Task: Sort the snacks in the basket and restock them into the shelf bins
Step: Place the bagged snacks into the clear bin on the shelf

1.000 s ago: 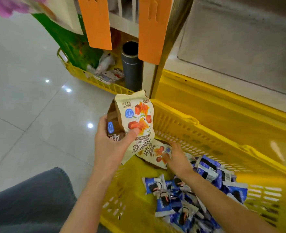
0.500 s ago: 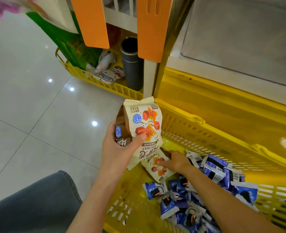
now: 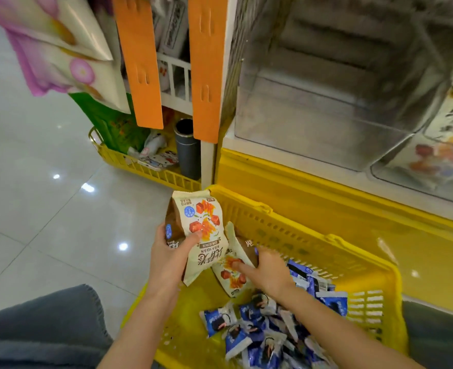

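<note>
A yellow basket [image 3: 299, 235] stands on the floor below the shelf. My left hand [image 3: 170, 259] grips a cream snack packet with orange and red print [image 3: 202, 227], with a brown packet [image 3: 171, 225] behind it, held over the basket's left rim. My right hand [image 3: 266, 270] has closed on another cream packet [image 3: 229, 275] and a brown one [image 3: 246, 249] and holds them just above the basket floor. Several small blue-and-white snack packs [image 3: 262, 334] lie heaped in the basket under my right forearm.
A clear shelf bin [image 3: 326, 107] sits above the basket; the bin to its right [image 3: 438, 150] holds cream packets. Two orange hanging strips [image 3: 206, 65] hang at the shelf corner. A second yellow basket [image 3: 145, 169] with a dark cylinder [image 3: 188, 150] stands at left.
My right hand has picked up the cream packet from the basket floor, together with a brown one, and raised it toward the packets in my left hand. The view has tilted up, showing the bins.
</note>
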Demonstrator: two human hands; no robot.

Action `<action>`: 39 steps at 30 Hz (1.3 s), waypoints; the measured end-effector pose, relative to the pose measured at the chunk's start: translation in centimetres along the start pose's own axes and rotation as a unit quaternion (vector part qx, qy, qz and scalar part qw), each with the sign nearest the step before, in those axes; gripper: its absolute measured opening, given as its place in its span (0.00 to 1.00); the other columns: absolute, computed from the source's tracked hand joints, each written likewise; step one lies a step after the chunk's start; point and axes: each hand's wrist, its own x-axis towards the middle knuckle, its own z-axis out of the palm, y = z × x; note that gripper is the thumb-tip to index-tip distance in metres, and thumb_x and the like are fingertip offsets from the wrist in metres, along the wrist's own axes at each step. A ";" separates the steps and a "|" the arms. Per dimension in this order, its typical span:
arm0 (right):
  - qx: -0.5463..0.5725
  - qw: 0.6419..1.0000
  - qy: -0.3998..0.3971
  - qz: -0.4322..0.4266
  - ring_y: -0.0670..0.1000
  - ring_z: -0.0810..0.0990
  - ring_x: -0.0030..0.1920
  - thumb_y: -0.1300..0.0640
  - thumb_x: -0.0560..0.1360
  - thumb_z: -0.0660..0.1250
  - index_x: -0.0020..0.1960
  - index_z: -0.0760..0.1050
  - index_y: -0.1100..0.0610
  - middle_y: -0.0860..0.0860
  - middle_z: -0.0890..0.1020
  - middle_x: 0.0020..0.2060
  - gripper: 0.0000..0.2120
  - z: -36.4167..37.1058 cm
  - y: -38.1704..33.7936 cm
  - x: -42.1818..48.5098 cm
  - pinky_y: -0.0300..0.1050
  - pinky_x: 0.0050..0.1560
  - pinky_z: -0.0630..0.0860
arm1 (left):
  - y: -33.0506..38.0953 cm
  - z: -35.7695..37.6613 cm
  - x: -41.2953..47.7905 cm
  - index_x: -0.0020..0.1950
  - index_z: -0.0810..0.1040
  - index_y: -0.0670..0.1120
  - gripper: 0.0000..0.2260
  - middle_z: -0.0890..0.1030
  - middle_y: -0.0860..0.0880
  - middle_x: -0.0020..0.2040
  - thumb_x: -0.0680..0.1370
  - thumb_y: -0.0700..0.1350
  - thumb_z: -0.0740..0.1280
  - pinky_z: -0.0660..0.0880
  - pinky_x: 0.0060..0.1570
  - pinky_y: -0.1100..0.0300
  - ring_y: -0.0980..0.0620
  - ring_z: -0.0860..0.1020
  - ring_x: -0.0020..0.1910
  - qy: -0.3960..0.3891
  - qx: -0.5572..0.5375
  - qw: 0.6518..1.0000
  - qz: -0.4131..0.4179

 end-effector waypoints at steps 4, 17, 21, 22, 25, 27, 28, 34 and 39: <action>0.006 0.999 0.030 -0.016 0.51 0.74 0.52 0.36 0.70 0.66 0.50 0.75 0.55 0.52 0.81 0.46 0.23 -5.1 0.7 -2.2 0.45 0.47 0.71 | 1.4 1.0 -1.4 0.50 0.73 0.55 0.15 0.82 0.48 0.50 0.70 0.40 0.73 0.79 0.39 0.54 0.47 0.82 0.46 -0.007 0.002 0.999 0.035; 0.290 0.928 0.224 -0.071 0.39 0.83 0.37 0.51 0.71 0.70 0.47 0.75 0.45 0.39 0.84 0.36 0.06 -27.3 3.6 -11.1 0.31 0.31 0.75 | 7.9 10.4 -6.9 0.53 0.74 0.51 0.14 0.82 0.51 0.47 0.70 0.42 0.73 0.77 0.29 0.64 0.56 0.83 0.39 -0.160 0.067 0.973 0.154; 0.268 0.880 0.385 -0.078 0.41 0.80 0.44 0.53 0.72 0.71 0.52 0.73 0.53 0.44 0.81 0.44 0.11 -32.7 5.1 -11.1 0.36 0.41 0.76 | 9.8 13.0 -8.1 0.55 0.74 0.49 0.16 0.82 0.51 0.49 0.70 0.42 0.73 0.79 0.37 0.60 0.51 0.82 0.46 -0.205 0.106 0.955 0.188; 0.257 0.871 0.411 -0.083 0.42 0.79 0.44 0.53 0.72 0.71 0.53 0.73 0.54 0.45 0.80 0.44 0.12 -33.5 5.2 -10.8 0.39 0.43 0.76 | 10.3 13.5 -8.3 0.55 0.73 0.49 0.16 0.82 0.51 0.48 0.70 0.43 0.74 0.79 0.35 0.62 0.52 0.82 0.45 -0.211 0.116 0.950 0.198; 0.238 0.861 0.439 -0.091 0.41 0.79 0.43 0.54 0.73 0.69 0.52 0.72 0.53 0.42 0.79 0.42 0.10 -34.8 5.4 -9.8 0.41 0.43 0.77 | 11.7 14.7 -8.4 0.55 0.72 0.51 0.17 0.81 0.54 0.47 0.70 0.44 0.74 0.76 0.30 0.67 0.56 0.81 0.43 -0.224 0.135 0.940 0.220; 0.233 0.859 0.445 -0.097 0.41 0.80 0.43 0.54 0.74 0.69 0.52 0.72 0.53 0.42 0.79 0.42 0.10 -35.3 5.3 -9.0 0.39 0.40 0.77 | 12.2 15.1 -8.3 0.55 0.72 0.52 0.17 0.81 0.54 0.47 0.70 0.45 0.74 0.77 0.31 0.65 0.55 0.81 0.44 -0.229 0.138 0.938 0.222; 0.229 0.860 0.444 -0.101 0.40 0.80 0.43 0.54 0.74 0.69 0.52 0.71 0.52 0.41 0.79 0.42 0.10 -35.5 5.3 -8.7 0.36 0.38 0.77 | 12.3 15.2 -8.2 0.55 0.72 0.52 0.17 0.81 0.54 0.47 0.70 0.45 0.74 0.77 0.31 0.65 0.55 0.81 0.44 -0.229 0.137 0.938 0.222; 0.231 0.835 0.489 -0.099 0.39 0.79 0.41 0.53 0.74 0.69 0.47 0.69 0.47 0.41 0.79 0.41 0.08 -35.9 6.1 -8.0 0.36 0.37 0.76 | 12.1 16.4 -7.5 0.50 0.71 0.56 0.15 0.81 0.55 0.46 0.70 0.45 0.74 0.76 0.28 0.65 0.56 0.81 0.41 -0.226 0.107 0.948 0.198; 0.215 0.846 0.479 -0.097 0.38 0.78 0.43 0.54 0.74 0.69 0.51 0.68 0.50 0.41 0.77 0.42 0.11 -35.7 7.5 -7.5 0.33 0.37 0.75 | 12.1 17.9 -7.4 0.50 0.73 0.53 0.14 0.82 0.53 0.46 0.70 0.45 0.74 0.79 0.34 0.59 0.53 0.82 0.43 -0.234 0.098 0.948 0.190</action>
